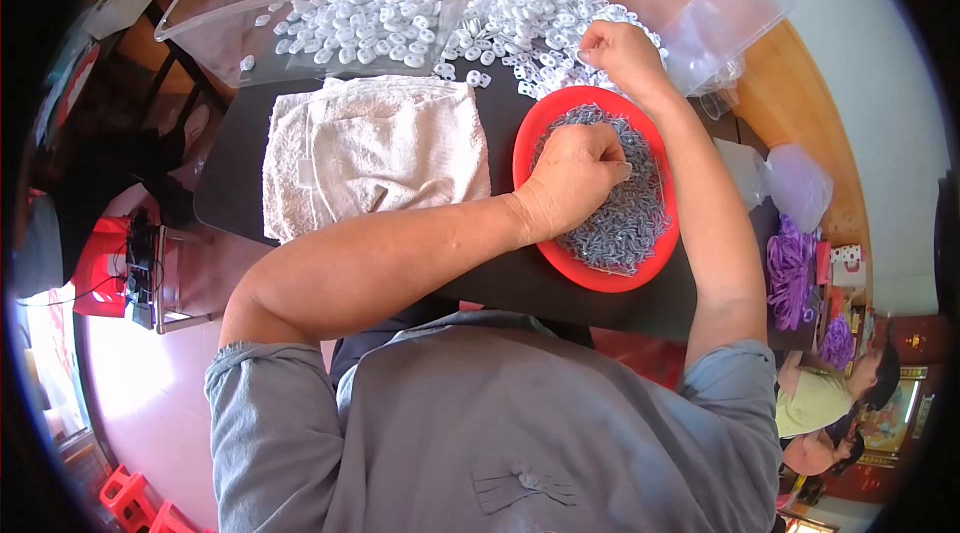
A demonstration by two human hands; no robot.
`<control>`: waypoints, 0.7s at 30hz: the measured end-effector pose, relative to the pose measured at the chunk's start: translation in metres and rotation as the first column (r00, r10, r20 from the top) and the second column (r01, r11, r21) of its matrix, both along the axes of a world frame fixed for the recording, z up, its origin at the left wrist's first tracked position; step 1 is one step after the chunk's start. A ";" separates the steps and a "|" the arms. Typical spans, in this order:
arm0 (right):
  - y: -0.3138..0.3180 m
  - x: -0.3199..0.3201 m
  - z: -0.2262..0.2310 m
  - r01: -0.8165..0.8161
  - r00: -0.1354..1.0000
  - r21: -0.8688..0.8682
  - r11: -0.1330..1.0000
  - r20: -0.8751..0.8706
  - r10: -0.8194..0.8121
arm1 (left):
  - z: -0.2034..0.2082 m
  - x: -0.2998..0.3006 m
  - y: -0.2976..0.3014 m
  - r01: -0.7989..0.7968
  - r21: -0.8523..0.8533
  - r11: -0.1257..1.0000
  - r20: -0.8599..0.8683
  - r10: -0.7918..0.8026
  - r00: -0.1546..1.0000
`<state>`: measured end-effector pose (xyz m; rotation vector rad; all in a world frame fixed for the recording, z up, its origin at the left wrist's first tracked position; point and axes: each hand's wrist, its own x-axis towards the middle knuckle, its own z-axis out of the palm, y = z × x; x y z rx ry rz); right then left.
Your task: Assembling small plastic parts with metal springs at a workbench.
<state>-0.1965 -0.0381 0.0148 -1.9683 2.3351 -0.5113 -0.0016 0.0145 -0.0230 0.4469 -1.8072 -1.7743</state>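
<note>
hands [580,168] in red bowl [530,138]

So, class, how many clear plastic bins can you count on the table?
2. One clear bin sits at the upper left holding white plastic pieces; the other clear bin is tipped at the upper right, spilling pieces. None looks hidden.

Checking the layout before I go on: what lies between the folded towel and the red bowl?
In the head view, the left hand and wrist cross bare black tabletop between towel and red bowl.
</note>
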 end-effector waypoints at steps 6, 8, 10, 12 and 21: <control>0.003 0.004 -0.006 -0.001 0.973 0.003 1.000 -0.230 0.001 | -0.003 -0.002 -0.001 -0.007 -0.022 1.000 0.012 0.007 1.000; 0.002 0.012 0.003 -0.007 0.980 -0.006 1.000 -0.198 0.005 | -0.001 0.000 -0.001 -0.006 -0.037 0.999 0.014 0.006 1.000; -0.002 0.018 0.007 -0.008 0.986 -0.016 1.000 -0.168 0.005 | 0.001 0.001 0.000 -0.001 -0.055 0.999 0.016 0.002 1.000; -0.009 0.023 0.005 -0.076 0.994 0.103 0.992 -0.067 0.083 | 0.002 0.001 0.000 0.001 -0.054 0.999 0.015 0.000 1.000; -0.021 0.036 0.002 -0.106 0.976 0.241 0.965 -0.160 0.148 | 0.005 0.002 0.002 -0.050 -0.038 0.998 0.036 0.052 0.998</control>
